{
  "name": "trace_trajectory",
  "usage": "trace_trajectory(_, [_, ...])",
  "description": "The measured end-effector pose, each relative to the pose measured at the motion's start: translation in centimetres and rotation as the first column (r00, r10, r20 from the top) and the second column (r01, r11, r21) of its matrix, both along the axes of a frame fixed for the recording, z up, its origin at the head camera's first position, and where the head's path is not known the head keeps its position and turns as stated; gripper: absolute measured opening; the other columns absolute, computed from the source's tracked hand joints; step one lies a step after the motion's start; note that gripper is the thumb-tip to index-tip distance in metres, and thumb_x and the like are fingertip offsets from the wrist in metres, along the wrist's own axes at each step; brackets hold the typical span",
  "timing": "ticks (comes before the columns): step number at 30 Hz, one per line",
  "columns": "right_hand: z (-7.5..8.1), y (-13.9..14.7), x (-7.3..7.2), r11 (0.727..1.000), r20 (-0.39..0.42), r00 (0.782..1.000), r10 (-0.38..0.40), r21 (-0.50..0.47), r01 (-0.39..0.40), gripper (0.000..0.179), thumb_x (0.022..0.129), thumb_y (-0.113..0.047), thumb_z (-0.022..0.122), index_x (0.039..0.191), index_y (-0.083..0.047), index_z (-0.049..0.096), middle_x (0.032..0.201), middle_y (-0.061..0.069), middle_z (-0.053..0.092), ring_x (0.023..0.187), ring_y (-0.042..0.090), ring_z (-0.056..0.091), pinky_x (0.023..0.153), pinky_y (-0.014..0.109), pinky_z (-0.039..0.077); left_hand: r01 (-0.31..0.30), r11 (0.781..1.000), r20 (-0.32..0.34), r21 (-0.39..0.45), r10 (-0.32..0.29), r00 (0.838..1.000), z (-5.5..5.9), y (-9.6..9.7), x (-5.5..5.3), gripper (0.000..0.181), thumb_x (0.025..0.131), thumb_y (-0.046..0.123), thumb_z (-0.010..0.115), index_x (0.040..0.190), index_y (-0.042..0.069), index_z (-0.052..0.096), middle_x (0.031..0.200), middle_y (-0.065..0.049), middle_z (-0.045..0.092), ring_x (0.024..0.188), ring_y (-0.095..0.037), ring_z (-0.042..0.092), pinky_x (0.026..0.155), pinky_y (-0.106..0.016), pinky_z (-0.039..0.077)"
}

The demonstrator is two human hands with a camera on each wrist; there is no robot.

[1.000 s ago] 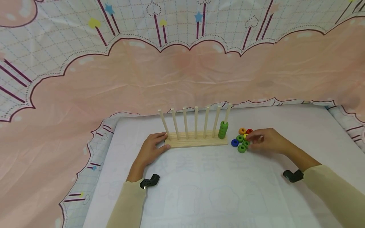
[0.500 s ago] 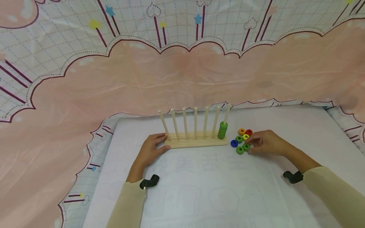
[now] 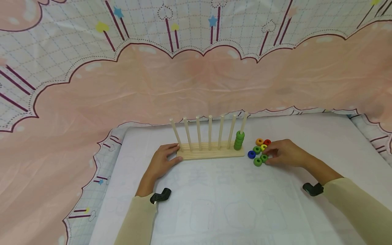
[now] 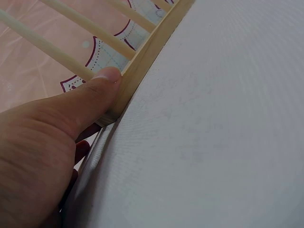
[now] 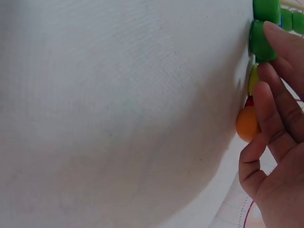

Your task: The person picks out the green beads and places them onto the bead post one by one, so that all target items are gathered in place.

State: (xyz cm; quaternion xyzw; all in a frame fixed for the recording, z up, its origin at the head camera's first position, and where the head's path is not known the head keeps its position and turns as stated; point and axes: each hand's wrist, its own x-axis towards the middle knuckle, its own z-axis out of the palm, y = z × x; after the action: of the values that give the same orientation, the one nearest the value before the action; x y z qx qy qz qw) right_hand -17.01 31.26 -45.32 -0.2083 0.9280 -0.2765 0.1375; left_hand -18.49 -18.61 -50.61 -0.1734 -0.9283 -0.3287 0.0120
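Note:
A wooden peg rack (image 3: 211,154) with a row of upright pegs stands on the white-covered table. Green beads (image 3: 239,140) are stacked on its rightmost peg; the other pegs are bare. My left hand (image 3: 162,159) grips the rack's left end, thumb (image 4: 97,90) on the front edge of the base and fingers behind it. To the right of the rack, my right hand (image 3: 284,153) pinches a green bead (image 5: 262,42) between thumb and index finger, low at the edge of a loose bead group. The other right fingers are bent beside an orange bead (image 5: 247,123).
Around the pinched bead lie a blue bead (image 3: 251,154), a yellow bead (image 3: 263,147), a red bead (image 3: 267,142) and more green ones. A patterned pink and white cloth (image 3: 196,81) hangs behind the table. Both wrists carry small black cameras.
The front green bead has shifted slightly left, and my right hand has moved a little with its fingers at the neighbouring green bead. My left hand keeps its grip on the rack.

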Motion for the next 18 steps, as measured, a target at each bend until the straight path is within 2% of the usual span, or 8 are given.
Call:
trace_trajectory(7, [0.4, 0.0, 0.1, 1.000, -0.015, 1.000, -0.004, 0.007, 0.004, 0.033, 0.081, -0.030, 0.088, 0.109, -0.016, 0.077, 0.085, -0.007, 0.064, 0.081, 0.015, 0.054, 0.065, 0.021, 0.048, -0.002, 1.000, -0.003, 0.002, 0.002, 1.000, 0.1, 0.1, 0.1, 0.058, 0.092, 0.035, 0.077, 0.141, 0.009, 0.062, 0.150, -0.007, 0.057, 0.142, -0.033, 0.047, 0.119, -0.055, 0.036])
trace_trajectory(18, [1.4, 0.3, 0.0, 1.000, -0.068, 0.998, 0.001, -0.012, -0.001, 0.030, 0.084, -0.028, 0.086, 0.109, -0.017, 0.075, 0.089, -0.010, 0.068, 0.084, 0.011, 0.057, 0.071, 0.020, 0.052, -0.006, 1.000, -0.003, 0.003, 0.006, 1.000, 0.2, 0.0, 0.2, 0.058, 0.092, 0.035, 0.077, 0.141, 0.009, 0.062, 0.149, -0.008, 0.057, 0.142, -0.033, 0.047, 0.118, -0.055, 0.036])
